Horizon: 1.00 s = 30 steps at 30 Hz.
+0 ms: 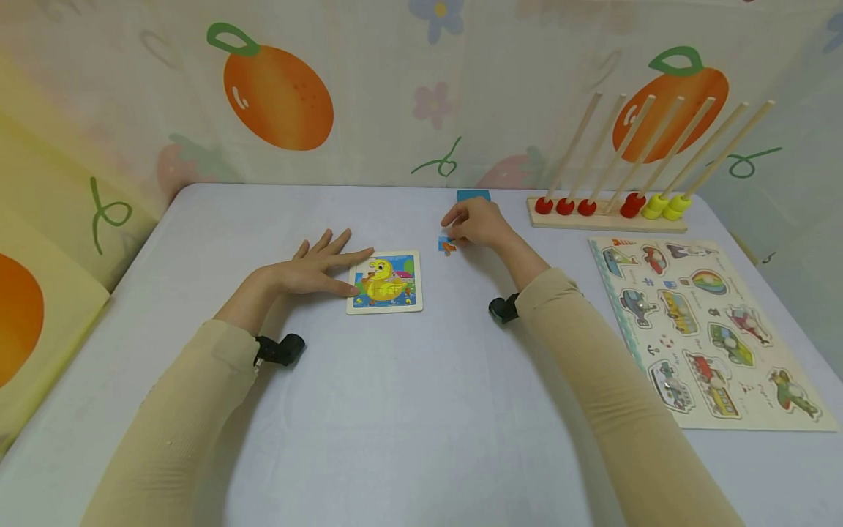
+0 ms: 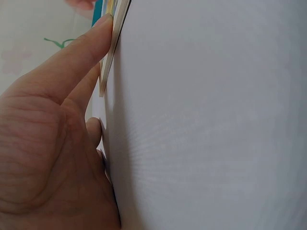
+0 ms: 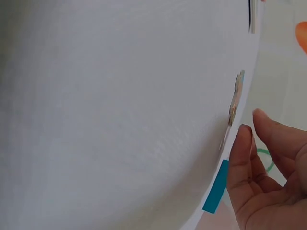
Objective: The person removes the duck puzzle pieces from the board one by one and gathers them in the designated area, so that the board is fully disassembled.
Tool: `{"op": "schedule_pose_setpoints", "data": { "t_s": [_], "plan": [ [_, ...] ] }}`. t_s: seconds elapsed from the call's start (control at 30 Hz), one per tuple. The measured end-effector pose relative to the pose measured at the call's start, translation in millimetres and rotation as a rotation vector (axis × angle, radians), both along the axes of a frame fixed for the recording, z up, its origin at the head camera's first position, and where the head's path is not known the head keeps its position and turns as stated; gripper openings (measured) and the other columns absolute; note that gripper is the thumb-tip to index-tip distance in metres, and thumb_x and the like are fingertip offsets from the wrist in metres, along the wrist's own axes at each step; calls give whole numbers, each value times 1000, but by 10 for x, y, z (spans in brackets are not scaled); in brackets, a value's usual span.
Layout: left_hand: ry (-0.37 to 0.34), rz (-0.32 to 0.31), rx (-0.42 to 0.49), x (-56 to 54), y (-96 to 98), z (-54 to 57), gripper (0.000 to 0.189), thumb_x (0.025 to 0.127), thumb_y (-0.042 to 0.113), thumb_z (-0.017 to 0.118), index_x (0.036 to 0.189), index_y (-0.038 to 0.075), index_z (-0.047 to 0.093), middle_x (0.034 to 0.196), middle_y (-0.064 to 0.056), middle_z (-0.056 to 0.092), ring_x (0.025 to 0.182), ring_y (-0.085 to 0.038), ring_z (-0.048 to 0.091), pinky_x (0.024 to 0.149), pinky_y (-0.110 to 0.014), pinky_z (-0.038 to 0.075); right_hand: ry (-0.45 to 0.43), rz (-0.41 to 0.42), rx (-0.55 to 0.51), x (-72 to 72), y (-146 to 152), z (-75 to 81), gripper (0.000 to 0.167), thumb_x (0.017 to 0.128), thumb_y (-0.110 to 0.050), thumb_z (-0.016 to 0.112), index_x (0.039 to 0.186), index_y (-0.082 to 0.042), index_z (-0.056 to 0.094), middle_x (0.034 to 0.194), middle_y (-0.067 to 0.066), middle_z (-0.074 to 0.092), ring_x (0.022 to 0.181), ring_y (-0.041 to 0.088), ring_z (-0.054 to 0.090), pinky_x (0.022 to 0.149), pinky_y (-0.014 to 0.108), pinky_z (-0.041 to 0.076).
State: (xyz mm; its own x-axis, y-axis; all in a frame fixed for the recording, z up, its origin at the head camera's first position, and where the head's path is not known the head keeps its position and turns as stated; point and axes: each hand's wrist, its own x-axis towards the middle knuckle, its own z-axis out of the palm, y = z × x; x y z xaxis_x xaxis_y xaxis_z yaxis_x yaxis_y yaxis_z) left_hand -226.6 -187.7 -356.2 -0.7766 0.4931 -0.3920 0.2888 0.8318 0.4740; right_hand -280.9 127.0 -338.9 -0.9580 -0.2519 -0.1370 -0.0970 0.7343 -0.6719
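Note:
A square duck puzzle [image 1: 385, 282] in a pale wooden frame lies on the white table. My left hand [image 1: 314, 269] is spread flat at its left side, with thumb and index finger resting on the frame; the left wrist view shows the thumb [image 2: 98, 36] pressing its edge. A small blue and orange-brown jigsaw piece [image 1: 447, 246] lies right of the puzzle. Just beside it hovers my right hand [image 1: 482, 223], fingers loosely bent. In the right wrist view, thumb and fingertips [image 3: 259, 114] stand apart with nothing between them, close to the piece [image 3: 236, 98].
Behind my right hand is a flat blue block [image 1: 474, 195] near the table's back edge. A wooden bead stand [image 1: 606, 219] with tall rods and red and yellow beads stands at the back right. A vehicle puzzle board [image 1: 705, 333] lies on the right, beside my right forearm.

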Motion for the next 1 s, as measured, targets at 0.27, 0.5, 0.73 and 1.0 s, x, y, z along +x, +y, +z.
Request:
{"op": "schedule_pose_setpoints", "data": {
  "t_s": [0.27, 0.5, 0.73, 1.0],
  "plan": [
    [-3, -3, 1, 6, -4, 14, 78, 90, 50, 62, 156, 37, 23, 169, -6, -14, 154, -34, -23, 120, -63, -19, 21, 18, -42, 36, -65, 39, 18, 92, -7, 63, 107, -3, 72, 77, 3, 60, 68, 18, 58, 62, 19, 45],
    [-8, 4, -5, 7, -3, 22, 78, 90, 50, 62, 156, 37, 22, 169, -7, -14, 154, -35, -24, 119, -63, -19, -7, 52, -74, 69, -206, 58, 16, 93, -10, 65, 107, -4, 71, 74, 2, 57, 61, 17, 56, 60, 22, 45],
    [-2, -2, -14, -5, 8, 15, 79, 89, 53, 61, 156, 36, 22, 169, -8, -13, 154, -36, -23, 119, -64, -18, -48, 105, -46, 127, -370, 61, 18, 95, -14, 64, 111, -7, 70, 83, 4, 55, 66, 20, 54, 57, 23, 47],
    [2, -7, -17, -8, 7, 15, 79, 89, 53, 61, 156, 36, 23, 169, -9, -12, 154, -38, -22, 119, -66, -18, -48, 158, -34, 163, -515, 74, 19, 94, -16, 66, 111, -8, 70, 89, 5, 59, 72, 17, 57, 62, 18, 49]
  ]
}}
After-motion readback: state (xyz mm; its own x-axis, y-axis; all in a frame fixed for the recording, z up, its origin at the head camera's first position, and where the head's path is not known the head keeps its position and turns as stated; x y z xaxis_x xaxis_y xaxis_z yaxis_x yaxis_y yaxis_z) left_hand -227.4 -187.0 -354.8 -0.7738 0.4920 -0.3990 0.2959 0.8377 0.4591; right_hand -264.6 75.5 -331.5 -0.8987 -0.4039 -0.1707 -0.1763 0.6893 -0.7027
